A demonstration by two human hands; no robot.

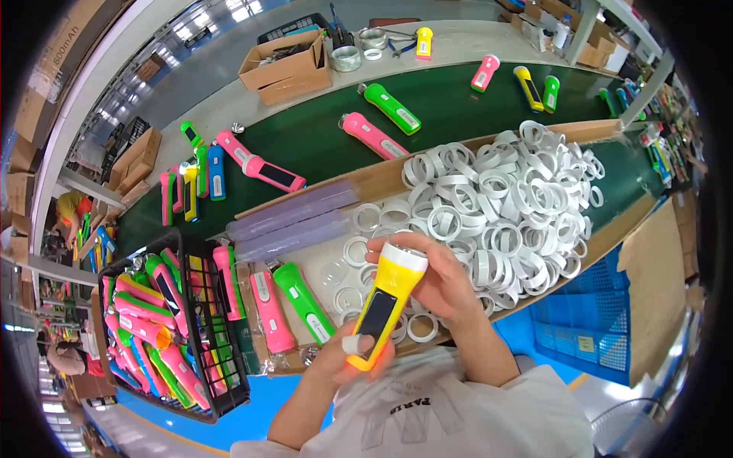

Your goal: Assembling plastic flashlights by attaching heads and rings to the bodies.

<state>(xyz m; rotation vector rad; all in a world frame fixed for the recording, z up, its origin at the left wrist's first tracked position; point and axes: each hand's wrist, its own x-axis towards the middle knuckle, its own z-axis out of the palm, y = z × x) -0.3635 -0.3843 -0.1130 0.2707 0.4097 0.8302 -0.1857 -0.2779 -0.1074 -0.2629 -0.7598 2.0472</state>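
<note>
1. Left hand [334, 362]: closed on the tail end of the yellow flashlight [399, 281]. A white wrap [353, 345] covers part of the thumb.
2. Right hand [447, 286]: supports the same flashlight at its white head, fingers curved behind it.
3. Flashlight position: tilted, head up and to the right, dark panel facing the camera, above the near edge of the cardboard tray [599, 132].
4. Tray, center to right end: a loose pile of white rings [500, 221].
5. Tray, far left corner: translucent purple sheets [301, 229].
6. Tray, near left corner: a pink flashlight [272, 314] beside a green flashlight [304, 304].
7. Beyond the tray's left end: a black crate [234, 398], filled with multicolored flashlights.
8. Beyond the tray's far edge: a green conveyor belt [305, 137] carrying scattered flashlights.
9. Bench [469, 47], along the belt's far edge: an open carton [294, 82] and tape rolls [346, 59].
</note>
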